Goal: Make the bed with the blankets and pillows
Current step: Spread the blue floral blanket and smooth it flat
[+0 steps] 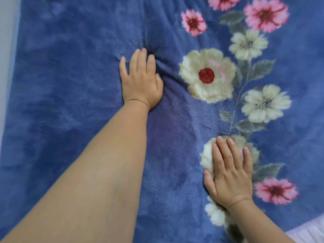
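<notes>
A blue fleece blanket (pixel 73 95) with pink and cream flowers fills nearly the whole view, spread flat. The left hand (pixel 140 81) lies palm-down near centre, fingers open, beside a crease (pixel 163 65). The right hand (pixel 229 174), at five o'clock, presses flat on a cream flower (pixel 208 155), gripping nothing.

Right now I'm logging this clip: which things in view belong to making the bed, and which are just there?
Part of the job:
blue floral blanket
left hand, flat on it
right hand, flat on it

Just there:
pale fabric at the lower right corner
</notes>
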Action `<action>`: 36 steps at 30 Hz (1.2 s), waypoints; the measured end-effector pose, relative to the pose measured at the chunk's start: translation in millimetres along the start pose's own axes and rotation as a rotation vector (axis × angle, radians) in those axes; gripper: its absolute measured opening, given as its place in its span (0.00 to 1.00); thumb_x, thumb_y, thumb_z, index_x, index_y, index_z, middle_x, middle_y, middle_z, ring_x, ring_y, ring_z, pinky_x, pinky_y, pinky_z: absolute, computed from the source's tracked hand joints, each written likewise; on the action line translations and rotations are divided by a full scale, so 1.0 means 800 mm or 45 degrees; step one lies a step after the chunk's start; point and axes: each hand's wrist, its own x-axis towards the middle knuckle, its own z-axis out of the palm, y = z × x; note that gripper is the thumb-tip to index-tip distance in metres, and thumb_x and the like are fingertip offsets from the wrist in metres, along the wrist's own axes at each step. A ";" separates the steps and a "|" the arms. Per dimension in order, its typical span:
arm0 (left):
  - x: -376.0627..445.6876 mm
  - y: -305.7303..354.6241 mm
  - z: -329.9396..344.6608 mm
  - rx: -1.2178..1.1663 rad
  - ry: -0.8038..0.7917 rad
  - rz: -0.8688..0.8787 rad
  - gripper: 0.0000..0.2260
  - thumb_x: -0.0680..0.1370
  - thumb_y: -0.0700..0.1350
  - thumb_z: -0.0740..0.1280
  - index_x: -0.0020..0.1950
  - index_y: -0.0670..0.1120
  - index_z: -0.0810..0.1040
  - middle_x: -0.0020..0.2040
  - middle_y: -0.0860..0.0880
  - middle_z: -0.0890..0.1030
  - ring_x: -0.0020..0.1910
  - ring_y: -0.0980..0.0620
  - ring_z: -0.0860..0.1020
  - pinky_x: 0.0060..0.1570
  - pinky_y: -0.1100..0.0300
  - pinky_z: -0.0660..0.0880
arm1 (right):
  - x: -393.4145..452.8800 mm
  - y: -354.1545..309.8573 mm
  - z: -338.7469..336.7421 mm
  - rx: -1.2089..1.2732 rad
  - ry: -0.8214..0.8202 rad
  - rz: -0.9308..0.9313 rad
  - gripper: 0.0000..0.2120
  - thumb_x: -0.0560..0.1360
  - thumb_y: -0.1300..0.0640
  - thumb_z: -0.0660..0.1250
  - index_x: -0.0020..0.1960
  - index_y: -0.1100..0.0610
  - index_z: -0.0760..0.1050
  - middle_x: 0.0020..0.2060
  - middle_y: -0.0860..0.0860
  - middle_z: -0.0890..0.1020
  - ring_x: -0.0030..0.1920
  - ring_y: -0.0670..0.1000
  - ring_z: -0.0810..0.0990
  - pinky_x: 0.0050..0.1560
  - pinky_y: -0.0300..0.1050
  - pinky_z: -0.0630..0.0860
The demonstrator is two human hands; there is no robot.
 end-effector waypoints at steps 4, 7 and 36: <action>-0.001 0.000 0.000 -0.008 -0.057 0.004 0.26 0.78 0.48 0.45 0.76 0.42 0.55 0.78 0.45 0.53 0.77 0.48 0.51 0.74 0.44 0.43 | -0.006 0.003 0.007 -0.035 0.074 -0.012 0.31 0.76 0.42 0.36 0.65 0.61 0.63 0.70 0.50 0.55 0.75 0.43 0.38 0.74 0.48 0.38; -0.002 0.000 -0.001 -0.025 -0.073 0.006 0.24 0.81 0.48 0.50 0.76 0.43 0.54 0.78 0.46 0.51 0.77 0.49 0.49 0.74 0.45 0.42 | -0.004 0.002 0.007 -0.022 0.100 -0.013 0.31 0.76 0.42 0.36 0.65 0.61 0.63 0.67 0.55 0.62 0.75 0.42 0.38 0.74 0.48 0.39; -0.037 0.003 0.003 -0.031 -0.020 0.025 0.23 0.82 0.46 0.48 0.76 0.41 0.55 0.78 0.45 0.53 0.77 0.49 0.50 0.74 0.48 0.44 | 0.000 0.000 0.004 -0.118 0.212 -0.037 0.28 0.68 0.46 0.51 0.63 0.60 0.62 0.65 0.54 0.62 0.66 0.56 0.60 0.72 0.43 0.36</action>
